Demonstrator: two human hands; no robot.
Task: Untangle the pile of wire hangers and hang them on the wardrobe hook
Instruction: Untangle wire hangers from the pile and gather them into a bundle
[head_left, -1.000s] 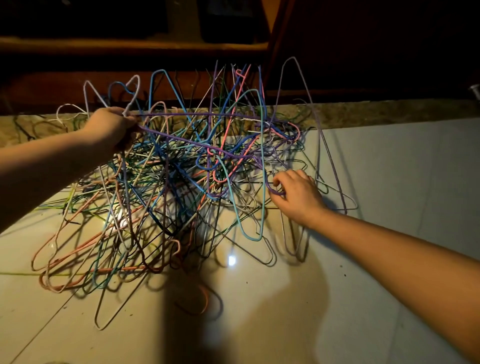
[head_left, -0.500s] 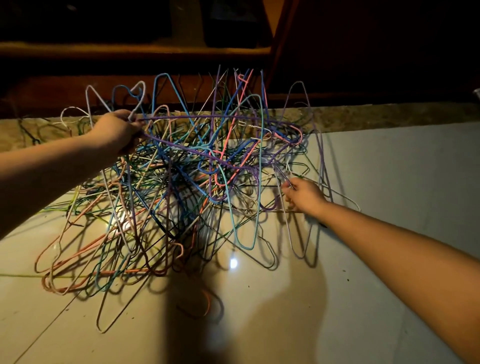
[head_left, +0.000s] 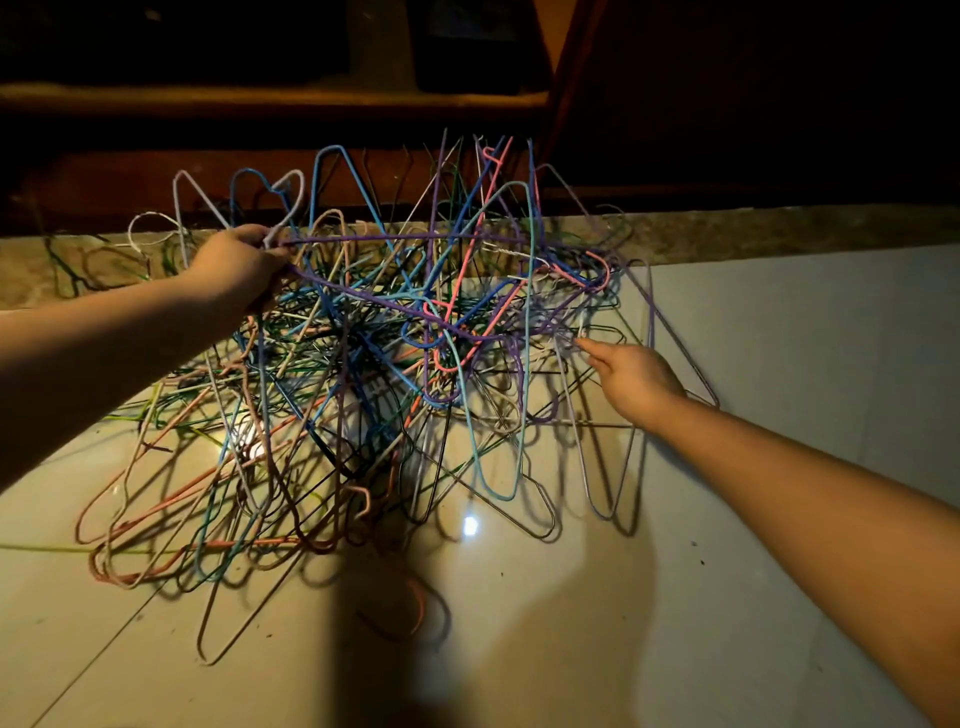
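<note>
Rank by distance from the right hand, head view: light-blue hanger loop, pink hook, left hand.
1. The light-blue hanger loop, below and left of the right hand.
2. The pink hook, at the pile's front middle.
3. The left hand, far left, gripping the purple hanger.

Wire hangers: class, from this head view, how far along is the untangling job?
Done: nothing visible; no hanger lies separated, and no wardrobe hook shows. In hand: the left hand grips a purple hanger that is threaded through the pile, while the right hand reaches to wires at its right side. Left: nearly everything, freeing and hanging each hanger.
</note>
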